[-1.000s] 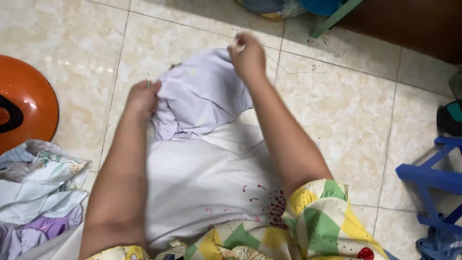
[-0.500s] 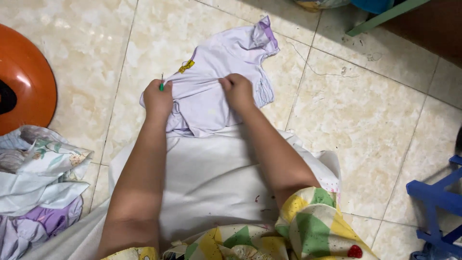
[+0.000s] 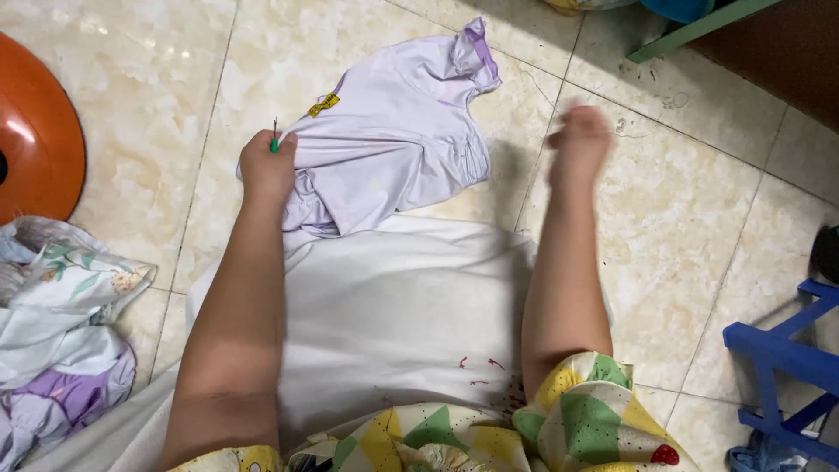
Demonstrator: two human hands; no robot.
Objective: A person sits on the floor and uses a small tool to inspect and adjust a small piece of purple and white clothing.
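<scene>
Head view shows the left hand gripping a thin green tool in closed fingers, resting on a pale lilac garment spread on the tiled floor; the right hand hovers blurred beside it, finger state unclear; a white cloth lies below.
</scene>
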